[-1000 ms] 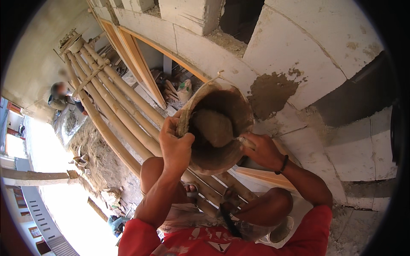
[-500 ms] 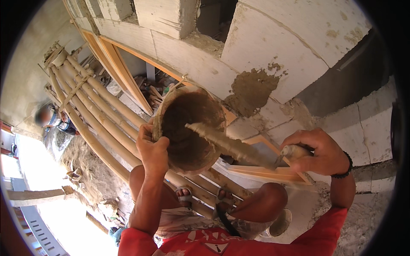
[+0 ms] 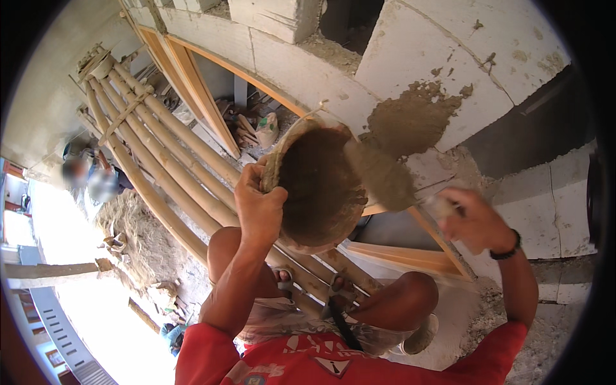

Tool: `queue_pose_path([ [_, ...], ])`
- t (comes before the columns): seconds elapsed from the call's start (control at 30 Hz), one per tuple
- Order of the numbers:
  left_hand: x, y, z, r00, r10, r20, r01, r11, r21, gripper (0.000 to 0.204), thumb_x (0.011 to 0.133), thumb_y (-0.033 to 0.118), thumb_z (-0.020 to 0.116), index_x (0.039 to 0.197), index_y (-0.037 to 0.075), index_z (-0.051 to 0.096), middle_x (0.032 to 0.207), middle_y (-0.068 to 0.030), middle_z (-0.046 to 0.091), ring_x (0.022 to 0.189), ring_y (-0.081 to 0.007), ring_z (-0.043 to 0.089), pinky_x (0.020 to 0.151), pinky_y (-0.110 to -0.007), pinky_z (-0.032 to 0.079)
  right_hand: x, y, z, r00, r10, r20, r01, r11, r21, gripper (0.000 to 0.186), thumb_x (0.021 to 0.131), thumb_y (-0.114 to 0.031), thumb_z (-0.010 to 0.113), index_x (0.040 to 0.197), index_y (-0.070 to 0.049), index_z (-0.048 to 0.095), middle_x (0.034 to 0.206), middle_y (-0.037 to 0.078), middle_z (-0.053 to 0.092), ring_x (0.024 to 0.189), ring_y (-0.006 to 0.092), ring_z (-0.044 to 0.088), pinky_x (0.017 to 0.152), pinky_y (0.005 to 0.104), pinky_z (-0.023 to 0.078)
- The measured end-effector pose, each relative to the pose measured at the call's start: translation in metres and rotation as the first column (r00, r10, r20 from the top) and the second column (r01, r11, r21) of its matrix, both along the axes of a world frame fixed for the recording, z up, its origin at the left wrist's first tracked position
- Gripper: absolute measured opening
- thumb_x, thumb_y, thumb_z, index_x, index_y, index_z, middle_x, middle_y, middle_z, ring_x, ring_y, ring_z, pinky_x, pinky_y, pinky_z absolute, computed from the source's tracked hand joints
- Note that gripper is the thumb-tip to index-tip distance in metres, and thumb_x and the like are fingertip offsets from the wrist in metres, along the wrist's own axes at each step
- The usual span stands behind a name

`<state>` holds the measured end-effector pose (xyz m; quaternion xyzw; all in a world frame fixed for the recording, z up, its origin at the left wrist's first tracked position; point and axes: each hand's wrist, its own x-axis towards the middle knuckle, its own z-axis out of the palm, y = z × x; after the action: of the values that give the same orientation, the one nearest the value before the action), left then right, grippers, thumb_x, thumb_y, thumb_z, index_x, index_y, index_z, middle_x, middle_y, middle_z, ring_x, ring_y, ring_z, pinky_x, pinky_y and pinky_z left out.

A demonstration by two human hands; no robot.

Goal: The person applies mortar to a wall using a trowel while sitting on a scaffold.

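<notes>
My left hand [image 3: 260, 205] grips the rim of a mortar-caked bucket [image 3: 324, 247], tilted so its dark inside faces me. To its right, my right hand [image 3: 473, 221], slightly blurred, is closed round the handle of a trowel [image 3: 383, 173]. The trowel's blade is coated in grey mortar, and its tip is close to the bucket's right rim. A patch of wet mortar [image 3: 414, 119] spreads over the pale block wall [image 3: 295, 64] just beyond the blade. How much mortar the bucket holds is too dark to make out.
Beneath me runs a platform of bamboo poles [image 3: 173, 170]. An orange wooden frame [image 3: 192, 83] stands against the wall, and another frame [image 3: 398, 256] is beyond my knees. At the far left, a person [image 3: 102, 179] is near a sand heap [image 3: 138, 221]. A pail [image 3: 420, 337] is beside my right leg.
My right hand has turned the trowel from edge-on to showing its broad, mortar-covered face. The mortar patch looks wider on the wall. The view has shifted, with the bucket still held in my left hand.
</notes>
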<state>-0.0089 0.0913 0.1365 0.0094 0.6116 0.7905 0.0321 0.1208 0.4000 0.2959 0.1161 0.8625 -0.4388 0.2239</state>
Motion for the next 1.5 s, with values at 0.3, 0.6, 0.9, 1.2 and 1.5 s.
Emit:
queue_pose_path([
  [0.3, 0.012, -0.007, 0.006, 0.998, 0.003, -0.061, -0.008, 0.997, -0.076, 0.024, 0.068, -0.011, 0.055, 0.087, 0.001, 0.048, 0.12, -0.0127, 0.062, 0.095, -0.0112, 0.054, 0.082, -0.023, 0.044, -0.054, -0.068, -0.123, 0.995, 0.022, 0.099, -0.015, 0.997, -0.076, 0.041, 0.083, -0.012, 0.063, 0.119, 0.005, 0.052, 0.097, 0.02, 0.066, 0.069, 0.0223, 0.069, 0.064, 0.037, 0.056],
  [0.6, -0.007, -0.02, -0.001, 0.998, -0.053, -0.038, 0.053, 0.998, -0.02, 0.023, 0.068, -0.01, 0.057, 0.086, 0.003, 0.049, 0.115, -0.0104, 0.063, 0.088, -0.0097, 0.052, 0.078, -0.023, 0.042, -0.05, -0.093, -0.141, 0.706, 0.7, -0.103, -0.536, 0.624, 0.568, 0.037, 0.079, 0.001, 0.058, 0.116, -0.002, 0.053, 0.096, 0.024, 0.055, 0.075, 0.0428, 0.067, 0.066, 0.0496, 0.055],
  [0.9, -0.007, -0.014, -0.01, 0.991, -0.124, -0.053, 0.118, 0.988, -0.099, 0.029, 0.068, -0.013, 0.055, 0.093, 0.001, 0.053, 0.097, -0.0068, 0.065, 0.087, -0.0115, 0.061, 0.082, -0.025, 0.048, -0.061, -0.087, -0.132, 0.736, 0.585, -0.34, -0.257, 0.706, 0.66, 0.03, 0.081, -0.006, 0.06, 0.11, 0.003, 0.056, 0.083, 0.019, 0.063, 0.069, 0.0387, 0.068, 0.064, 0.0452, 0.057],
  [1.2, -0.004, -0.009, 0.006, 0.993, -0.096, -0.063, 0.089, 0.991, -0.102, 0.024, 0.066, -0.011, 0.056, 0.085, 0.001, 0.047, 0.118, -0.0109, 0.063, 0.099, -0.013, 0.052, 0.089, -0.025, 0.041, -0.04, -0.07, -0.119, 0.567, 0.804, -0.177, -0.304, 0.404, 0.863, 0.028, 0.082, -0.014, 0.058, 0.105, -0.001, 0.064, 0.085, 0.014, 0.063, 0.083, 0.0266, 0.063, 0.063, 0.0366, 0.055],
  [1.5, 0.007, 0.011, 0.006, 0.956, -0.139, -0.258, 0.071, 0.964, -0.256, 0.027, 0.066, -0.01, 0.057, 0.091, -0.001, 0.048, 0.12, -0.0155, 0.064, 0.106, -0.0207, 0.057, 0.096, -0.031, 0.042, -0.084, -0.069, -0.152, 0.735, 0.674, -0.076, -0.334, 0.457, 0.824, 0.025, 0.081, -0.018, 0.059, 0.098, -0.002, 0.066, 0.083, 0.02, 0.066, 0.078, 0.0343, 0.067, 0.068, 0.0435, 0.053],
])
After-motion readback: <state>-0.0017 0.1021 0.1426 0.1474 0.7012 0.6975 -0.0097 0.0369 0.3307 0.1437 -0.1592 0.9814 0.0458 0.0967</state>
